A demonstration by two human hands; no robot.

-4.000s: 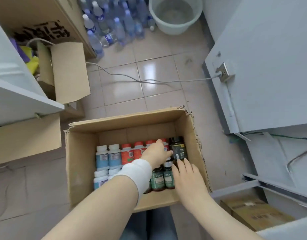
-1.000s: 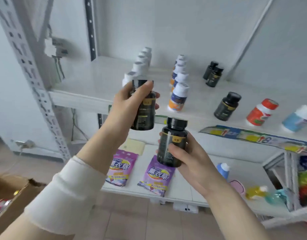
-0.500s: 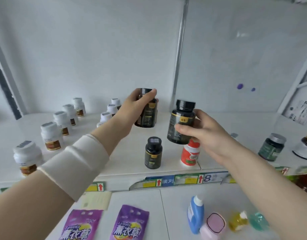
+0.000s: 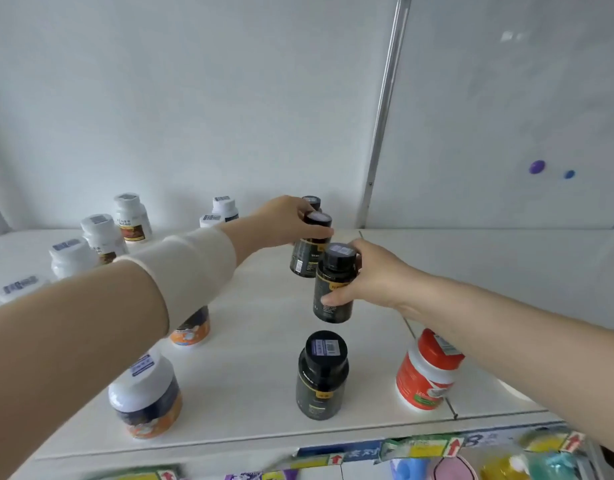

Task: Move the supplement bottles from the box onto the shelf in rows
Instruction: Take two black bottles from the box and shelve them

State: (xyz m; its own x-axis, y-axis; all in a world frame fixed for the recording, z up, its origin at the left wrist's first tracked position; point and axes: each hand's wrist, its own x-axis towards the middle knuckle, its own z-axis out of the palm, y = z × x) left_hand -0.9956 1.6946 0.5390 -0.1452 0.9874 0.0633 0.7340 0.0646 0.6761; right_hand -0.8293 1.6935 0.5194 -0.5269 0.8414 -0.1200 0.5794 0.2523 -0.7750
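Shop, shelf (image 4: pixel 257 344) edge labels (image 4: pixel 419 449), supplement bottles (image 4: pixel 322 375)

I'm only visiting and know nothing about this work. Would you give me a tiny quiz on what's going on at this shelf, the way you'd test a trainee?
1. True or false: the left hand grips a first black bottle, and the right hand grips a second black bottle.
2. Pick one: the standing bottle on the shelf under the right forearm is A white, B red, C green.
3. Short answer: which hand reaches farther toward the back wall?

Key: 1 true; 2 B; 3 left.
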